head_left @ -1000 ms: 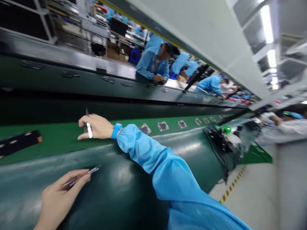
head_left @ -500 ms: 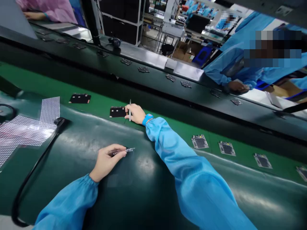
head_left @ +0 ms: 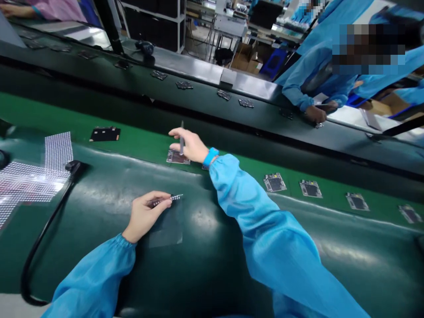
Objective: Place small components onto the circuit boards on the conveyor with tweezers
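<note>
The tabletop (head_left: 232,256) fills the foreground, and the bright green belt (head_left: 142,130) runs along its far edge, probably set there so that small things on it lie within reach. The black cable (head_left: 25,278) curves along the left, apparently laid to leave the middle free. Near its upper end lie the dotted sheets (head_left: 58,152), well apart from both hands.

The right hand (head_left: 194,146) is over the belt with thumb and forefinger spread wide, while its other fingers seem to hold a slim tool upright; tucked in that way, the tool leaves the fingertips free. The left hand (head_left: 142,216) is pinched narrow on a dark dotted strip (head_left: 175,197), gripped at one end, perhaps so that the other end sticks out uncovered. Just beside and below it, a clear film (head_left: 170,236) lies flat on the tabletop.

The near board (head_left: 177,158) lies on the belt under the right hand's thumb; whether they touch, I cannot tell. To its left is a black-topped board (head_left: 105,134), and to the right a row of boards (head_left: 274,182), spaced out, likely so each can be handled alone.

Smallest is the tool (head_left: 182,142), its lower end overlapping the near board in view.
</note>
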A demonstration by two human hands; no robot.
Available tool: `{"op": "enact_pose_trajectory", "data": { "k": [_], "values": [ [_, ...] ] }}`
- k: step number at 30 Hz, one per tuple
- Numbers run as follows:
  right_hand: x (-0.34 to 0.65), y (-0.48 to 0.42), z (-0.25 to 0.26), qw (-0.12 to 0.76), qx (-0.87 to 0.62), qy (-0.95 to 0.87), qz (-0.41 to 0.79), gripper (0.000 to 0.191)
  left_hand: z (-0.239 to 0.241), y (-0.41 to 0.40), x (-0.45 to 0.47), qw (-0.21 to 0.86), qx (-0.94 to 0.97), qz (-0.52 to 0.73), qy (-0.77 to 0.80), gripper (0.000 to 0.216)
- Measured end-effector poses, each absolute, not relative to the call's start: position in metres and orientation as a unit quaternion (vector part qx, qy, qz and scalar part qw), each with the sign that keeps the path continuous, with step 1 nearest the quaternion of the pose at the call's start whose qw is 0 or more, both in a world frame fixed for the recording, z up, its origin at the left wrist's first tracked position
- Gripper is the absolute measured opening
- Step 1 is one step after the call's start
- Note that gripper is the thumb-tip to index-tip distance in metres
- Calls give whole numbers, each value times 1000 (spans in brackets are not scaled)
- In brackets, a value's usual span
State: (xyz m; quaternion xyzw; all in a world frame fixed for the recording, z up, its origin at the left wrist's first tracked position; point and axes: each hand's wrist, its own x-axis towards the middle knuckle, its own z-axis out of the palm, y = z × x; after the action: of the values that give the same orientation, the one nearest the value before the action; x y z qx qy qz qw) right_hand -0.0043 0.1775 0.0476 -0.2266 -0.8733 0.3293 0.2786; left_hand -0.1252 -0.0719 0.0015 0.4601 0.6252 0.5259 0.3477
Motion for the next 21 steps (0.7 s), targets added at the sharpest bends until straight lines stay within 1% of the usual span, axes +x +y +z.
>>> {"op": "enact_pose_trajectory", "data": {
  "k": [2, 4, 5, 7, 10, 13, 18, 21],
  "values": [
    [28, 167, 50, 322, -230, -803, 445, 43, 4, -66, -117, 349, 472, 516, 624, 16],
    [74, 153, 53, 282, -278, -742, 541, 59, 5, -54, -104, 355, 486, 508, 616, 15],
    [98, 145, 53, 261, -309, -725, 558, 63, 4, -46, -96, 361, 494, 505, 608, 14],
    [142, 126, 49, 291, -368, -680, 564, 63, 3, -29, -78, 383, 511, 502, 583, 13],
    [187, 99, 38, 377, -397, -573, 610, 52, 0, -5, -50, 412, 537, 490, 549, 11],
    [208, 83, 29, 420, -389, -501, 649, 39, -4, 10, -33, 424, 558, 475, 533, 12],
    [214, 75, 29, 442, -387, -496, 639, 26, -4, 14, -30, 421, 565, 471, 532, 12],
    [208, 72, 34, 427, -376, -536, 624, 19, 1, 11, -32, 416, 559, 474, 539, 13]
  ]
}}
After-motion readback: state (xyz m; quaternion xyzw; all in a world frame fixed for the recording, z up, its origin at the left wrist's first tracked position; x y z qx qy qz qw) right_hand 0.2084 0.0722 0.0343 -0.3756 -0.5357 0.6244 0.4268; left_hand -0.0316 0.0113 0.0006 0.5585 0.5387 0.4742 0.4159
